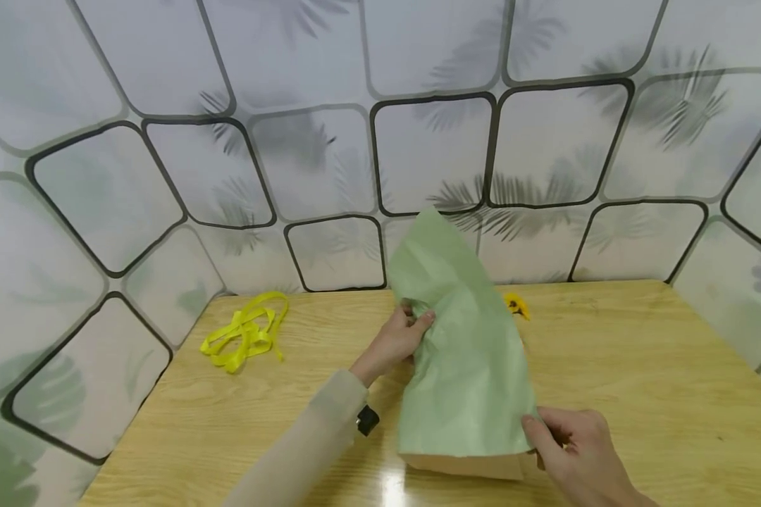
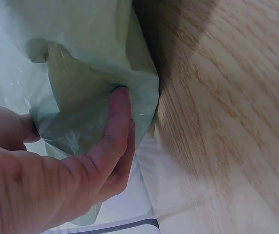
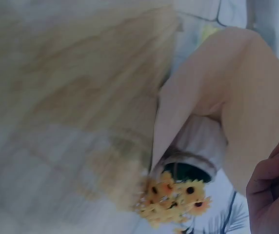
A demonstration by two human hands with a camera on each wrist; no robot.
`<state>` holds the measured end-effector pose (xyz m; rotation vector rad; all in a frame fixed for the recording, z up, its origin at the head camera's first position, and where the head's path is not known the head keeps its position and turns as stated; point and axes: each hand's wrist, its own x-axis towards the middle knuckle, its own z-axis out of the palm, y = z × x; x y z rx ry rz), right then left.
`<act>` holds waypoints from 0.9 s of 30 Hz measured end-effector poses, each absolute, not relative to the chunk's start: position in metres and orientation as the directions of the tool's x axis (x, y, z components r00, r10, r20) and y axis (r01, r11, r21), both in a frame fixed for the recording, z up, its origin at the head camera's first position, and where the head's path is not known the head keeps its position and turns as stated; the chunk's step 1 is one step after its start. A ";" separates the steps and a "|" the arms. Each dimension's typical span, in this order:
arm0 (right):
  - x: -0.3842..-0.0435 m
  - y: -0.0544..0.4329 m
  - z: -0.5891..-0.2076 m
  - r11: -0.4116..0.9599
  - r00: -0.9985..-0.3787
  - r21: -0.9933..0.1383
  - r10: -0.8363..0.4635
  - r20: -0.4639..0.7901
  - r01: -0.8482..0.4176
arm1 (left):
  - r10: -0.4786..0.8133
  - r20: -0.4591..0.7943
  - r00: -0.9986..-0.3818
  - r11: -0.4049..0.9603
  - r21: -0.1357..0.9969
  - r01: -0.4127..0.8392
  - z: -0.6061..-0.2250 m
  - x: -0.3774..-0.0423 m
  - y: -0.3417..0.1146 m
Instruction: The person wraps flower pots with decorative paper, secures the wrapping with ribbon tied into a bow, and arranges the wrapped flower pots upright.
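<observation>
A sheet of wrapping paper, pale green outside and peach inside, stands bent over the table in the head view. My left hand grips its left side, thumb on the green face; in the left wrist view the fingers press into creased paper. At the near right corner, my right hand pinches the edge between thumb and fingers. Under the peach side, the right wrist view shows a pale pot lying on its side, with yellow sunflowers at its mouth. The paper hides most of the pot from above.
A tangled yellow ribbon lies at the table's back left. One sunflower peeks out beyond the paper's right edge. The wooden table meets a patterned wall covering at the back and both sides.
</observation>
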<state>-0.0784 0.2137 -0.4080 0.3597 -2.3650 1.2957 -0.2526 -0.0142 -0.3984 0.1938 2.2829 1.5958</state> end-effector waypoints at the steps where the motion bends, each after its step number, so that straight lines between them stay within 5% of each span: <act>1: -0.078 0.217 -0.410 0.543 -0.897 -0.750 -0.011 0.443 -0.378 | 0.304 -0.208 -0.930 0.360 0.929 -0.090 -0.399 -0.254 -0.014; 11: -0.080 0.240 -0.423 0.668 -0.969 -0.729 0.051 0.242 -0.147 | 0.296 -0.230 -0.927 0.362 0.925 -0.114 -0.399 -0.257 -0.015; 17: -0.094 0.252 -0.403 0.838 -0.977 -0.541 0.047 0.209 -0.075 | 0.293 -0.214 -0.932 0.390 0.917 -0.089 -0.396 -0.252 -0.015; 20: -0.107 0.257 -0.383 0.885 -0.911 -0.422 -0.006 0.411 -0.196 | 0.291 -0.204 -0.935 0.414 0.908 -0.070 -0.394 -0.251 -0.015; 23: -0.122 0.257 -0.364 0.871 -0.752 -0.259 -0.173 0.636 -0.418 | 0.286 -0.197 -0.938 0.430 0.901 -0.058 -0.393 -0.249 -0.014; 27: -0.144 0.244 -0.347 0.826 -0.624 -0.110 -0.323 0.711 -0.553 | 0.285 -0.182 -0.941 0.429 0.902 -0.044 -0.394 -0.248 -0.012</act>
